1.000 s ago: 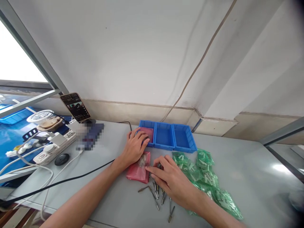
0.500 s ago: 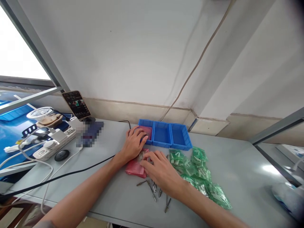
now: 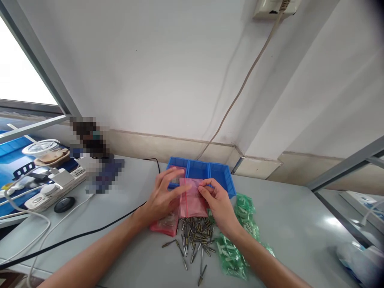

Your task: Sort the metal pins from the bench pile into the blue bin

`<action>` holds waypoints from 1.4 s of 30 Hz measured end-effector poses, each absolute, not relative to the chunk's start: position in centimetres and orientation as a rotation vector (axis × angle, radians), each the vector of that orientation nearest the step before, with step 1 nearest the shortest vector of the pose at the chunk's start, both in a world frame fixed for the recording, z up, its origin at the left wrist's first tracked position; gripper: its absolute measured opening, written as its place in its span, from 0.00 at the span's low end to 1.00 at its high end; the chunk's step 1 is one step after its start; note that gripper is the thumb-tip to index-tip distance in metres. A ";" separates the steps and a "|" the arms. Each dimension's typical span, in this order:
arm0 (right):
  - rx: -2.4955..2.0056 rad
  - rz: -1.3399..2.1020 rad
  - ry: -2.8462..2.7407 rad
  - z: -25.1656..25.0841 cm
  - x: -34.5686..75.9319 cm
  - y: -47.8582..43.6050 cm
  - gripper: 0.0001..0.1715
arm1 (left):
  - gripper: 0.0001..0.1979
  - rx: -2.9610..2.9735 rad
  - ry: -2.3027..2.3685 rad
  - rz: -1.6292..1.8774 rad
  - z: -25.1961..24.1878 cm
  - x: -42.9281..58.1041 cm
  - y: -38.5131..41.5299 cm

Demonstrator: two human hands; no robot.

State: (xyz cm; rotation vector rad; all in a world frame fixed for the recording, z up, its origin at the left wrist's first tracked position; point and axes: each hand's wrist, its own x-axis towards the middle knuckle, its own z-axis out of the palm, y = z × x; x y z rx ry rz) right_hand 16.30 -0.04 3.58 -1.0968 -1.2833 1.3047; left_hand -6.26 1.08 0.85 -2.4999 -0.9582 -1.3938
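Observation:
My left hand (image 3: 163,196) and my right hand (image 3: 217,200) hold a pink plastic bag (image 3: 192,198) upright between them, just in front of a row of blue bins (image 3: 220,176). Both hands pinch the bag's upper edge. Below the bag lies a heap of small metal pins (image 3: 196,234) on the grey table (image 3: 300,224). Another pink bag (image 3: 165,224) lies flat under my left wrist. Green packets (image 3: 237,248) are spread under and beside my right forearm.
A white power strip (image 3: 51,186) with plugs and cables sits at the left, with a black round object (image 3: 63,204) beside it. A black cable (image 3: 90,234) runs across the table to the wall. A metal frame bar (image 3: 345,168) stands at the right.
Both hands have lifted a pink bag off the table and hold it up. Many more metal pins now lie in a heap beneath it. The camera has tilted and shifted slightly.

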 end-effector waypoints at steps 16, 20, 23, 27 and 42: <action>-1.067 1.398 -1.128 2.2 17.3 -0.9 0.24 | 0.15 -2.747 -1.487 -1.483 2.0 -4.1 -0.9; -1.085 1.380 -1.109 2.1 17.5 -1.0 0.22 | 0.23 -2.804 -1.269 -1.409 1.7 -4.3 -0.8; -1.107 1.355 -1.100 1.7 17.8 -1.3 0.22 | 0.22 -2.866 -1.163 -1.373 1.4 -4.6 -0.5; -1.063 1.385 -1.077 0.8 17.9 -1.7 0.22 | 0.19 -2.896 -1.130 -1.387 1.1 -4.9 -0.3; -1.069 1.259 -1.120 0.0 17.7 -1.9 0.22 | 0.23 -2.843 -0.905 -1.327 0.9 -4.0 -0.1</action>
